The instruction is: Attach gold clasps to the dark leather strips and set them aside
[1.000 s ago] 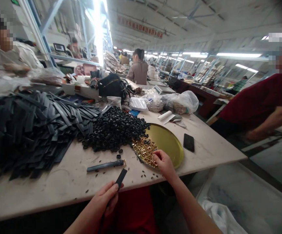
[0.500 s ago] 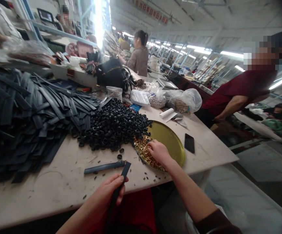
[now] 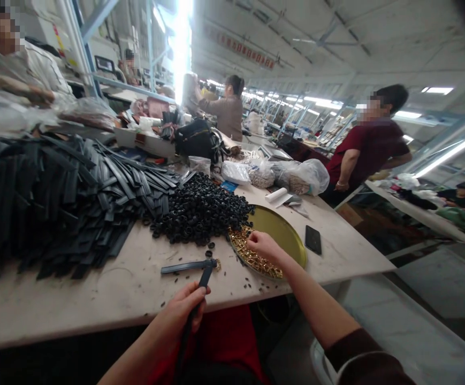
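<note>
Near the table's front edge my left hand [image 3: 190, 303] is closed around a dark strap [image 3: 206, 277], whose upper end sticks out past the thumb and whose lower part hangs toward my lap. Just beyond that end lies a second strap [image 3: 180, 267] with a gold buckle [image 3: 218, 264] at its right tip. My right hand [image 3: 265, 246] is over the gold-coloured round tray [image 3: 286, 230], its fingers drawn together at the heap of gold buckles [image 3: 242, 243]. What those fingers hold, if anything, is hidden. Two small black loops [image 3: 209, 252] lie left of the tray.
A mound of black loops [image 3: 200, 208] touches the tray's left side, and a large pile of dark straps [image 3: 63, 198] covers the table's left. A phone [image 3: 313, 239] lies right of the tray. Plastic bags [image 3: 304, 176] and a black bag [image 3: 198, 139] stand behind; several people work around.
The camera view has shifted, so the scene sits differently. My right hand's fingers have drawn closer together over the buckles. My left hand still grips the strap.
</note>
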Available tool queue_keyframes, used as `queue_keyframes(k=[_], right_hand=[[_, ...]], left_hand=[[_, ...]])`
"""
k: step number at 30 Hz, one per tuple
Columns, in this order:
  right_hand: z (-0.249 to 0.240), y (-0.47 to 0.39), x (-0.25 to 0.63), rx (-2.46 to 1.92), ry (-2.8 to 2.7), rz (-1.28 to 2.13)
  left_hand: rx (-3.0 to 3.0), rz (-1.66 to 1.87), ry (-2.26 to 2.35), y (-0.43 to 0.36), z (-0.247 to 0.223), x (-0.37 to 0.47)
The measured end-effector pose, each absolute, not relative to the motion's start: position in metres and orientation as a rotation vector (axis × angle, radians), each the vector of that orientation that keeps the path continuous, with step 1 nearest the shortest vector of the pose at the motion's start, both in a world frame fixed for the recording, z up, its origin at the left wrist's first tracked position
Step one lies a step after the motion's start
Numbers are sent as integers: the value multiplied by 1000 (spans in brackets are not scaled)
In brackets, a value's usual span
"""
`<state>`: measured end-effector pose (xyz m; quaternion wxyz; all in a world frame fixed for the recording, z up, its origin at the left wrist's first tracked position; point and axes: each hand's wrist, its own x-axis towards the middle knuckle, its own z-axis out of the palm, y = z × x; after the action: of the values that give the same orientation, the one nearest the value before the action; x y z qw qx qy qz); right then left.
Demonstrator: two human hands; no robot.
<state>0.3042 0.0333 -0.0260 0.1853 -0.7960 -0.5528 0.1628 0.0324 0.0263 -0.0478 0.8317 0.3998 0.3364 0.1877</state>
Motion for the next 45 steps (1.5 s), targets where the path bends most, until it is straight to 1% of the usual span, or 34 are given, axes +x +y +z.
queue_keyframes(k=[4,8,11,15,18,20,23,26,32,36,40,45], right_hand=[[-23,13,264,-1979,-1412,688],[-30,1,217,-1460,-873,1147],[-37,-1,197,-1315,-626,1271],[-50,-1,190,-1386,-643,1224],[-58,1,192,-1534,-783,942],[-59,1,193,-1503,-854,843],[-54,-6,194,-1323,-903,960],[-48,-21,197,-1272,-1017,1079],[-51,-38,199,-1401,-1159,1009],[-53,-40,192,-1298,-1005,1232],[-52,-42,186,-1271,-764,1251],[-54,-43,174,-1062,-251,1353]], left_hand=[[1020,525,716,37,-40,50],[1166,655,806,44,-46,70],[1262,700,880,42,-55,74],[1337,710,967,39,-60,76],[1450,747,985,41,-59,79],[1520,756,962,43,-58,80],[1447,677,947,47,-56,78],[1237,588,908,48,-54,70],[976,445,801,37,-52,57],[1070,332,750,28,-48,50],[1245,367,778,20,-46,38],[1620,387,861,10,-43,23]])
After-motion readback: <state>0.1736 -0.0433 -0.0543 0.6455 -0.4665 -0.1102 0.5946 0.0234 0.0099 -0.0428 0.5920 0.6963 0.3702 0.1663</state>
